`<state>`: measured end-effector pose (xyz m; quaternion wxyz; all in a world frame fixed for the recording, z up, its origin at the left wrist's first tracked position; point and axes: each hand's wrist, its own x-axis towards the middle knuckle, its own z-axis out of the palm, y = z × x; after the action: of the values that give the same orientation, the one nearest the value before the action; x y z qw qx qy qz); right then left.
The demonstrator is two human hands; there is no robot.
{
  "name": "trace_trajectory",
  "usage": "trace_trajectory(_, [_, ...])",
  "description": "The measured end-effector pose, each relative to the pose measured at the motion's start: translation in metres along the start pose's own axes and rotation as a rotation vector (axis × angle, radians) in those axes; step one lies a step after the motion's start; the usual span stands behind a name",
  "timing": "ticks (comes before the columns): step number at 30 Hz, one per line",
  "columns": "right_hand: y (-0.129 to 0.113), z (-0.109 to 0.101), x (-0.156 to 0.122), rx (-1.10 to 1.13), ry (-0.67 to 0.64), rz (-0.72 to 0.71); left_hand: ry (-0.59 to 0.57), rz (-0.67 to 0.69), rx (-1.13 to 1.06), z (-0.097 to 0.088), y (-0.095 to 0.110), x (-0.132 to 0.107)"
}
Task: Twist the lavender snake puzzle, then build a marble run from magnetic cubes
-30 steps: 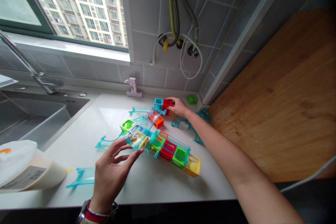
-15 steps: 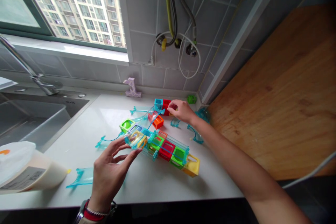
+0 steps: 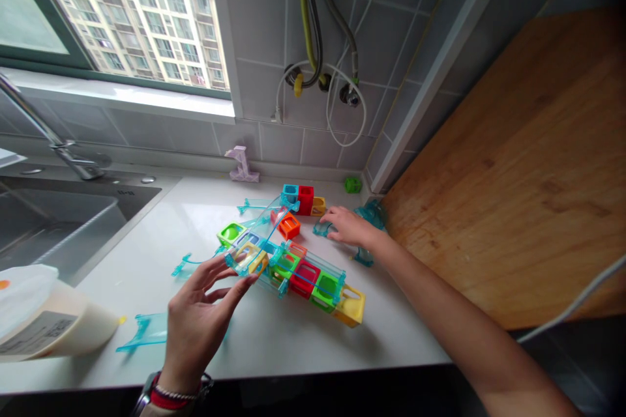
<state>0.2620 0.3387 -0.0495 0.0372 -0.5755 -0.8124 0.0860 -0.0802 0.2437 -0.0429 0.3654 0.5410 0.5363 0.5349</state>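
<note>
My left hand [image 3: 203,303] pinches a yellow cube block [image 3: 253,258] between thumb and fingers, at the near left of a joined row of toy blocks and clear teal track pieces. That row includes a red block [image 3: 304,278], a green block [image 3: 326,289] and a yellow end block [image 3: 351,305]. My right hand [image 3: 349,227] is over the counter's back right, thumb and fingers apart, beside a curved teal track piece [image 3: 321,228]; whether it touches the piece I cannot tell. Left of its fingertips stand a yellow block [image 3: 318,206], a tall red block [image 3: 306,201] and an orange block [image 3: 288,226].
A white tub [image 3: 44,319] stands at the left, near a loose teal track piece [image 3: 144,332]. Beyond it lies the sink [image 3: 141,199]. A purple 1-shaped piece [image 3: 243,166] and a green block [image 3: 353,184] sit by the wall. A wooden board [image 3: 518,176] leans at right.
My right hand has moved off the yellow block at the back, toward the right and nearer, to the curved track piece; its fingers have spread. My left hand keeps its grip.
</note>
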Motion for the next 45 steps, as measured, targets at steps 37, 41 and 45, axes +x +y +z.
trace_trajectory(37, [-0.077, 0.010, 0.101, 0.367, 0.033, 0.176, 0.199, 0.046, -0.153, 0.020, -0.038, -0.010])
trace_trajectory(41, [-0.071, 0.004, 0.105, 0.354, -0.066, 0.143, 0.206, 0.020, -0.168, 0.020, -0.041, -0.009])
trace_trajectory(45, [-0.068, -0.004, 0.098, 0.351, -0.098, 0.130, 0.198, 0.008, -0.199, 0.018, -0.038, -0.009])
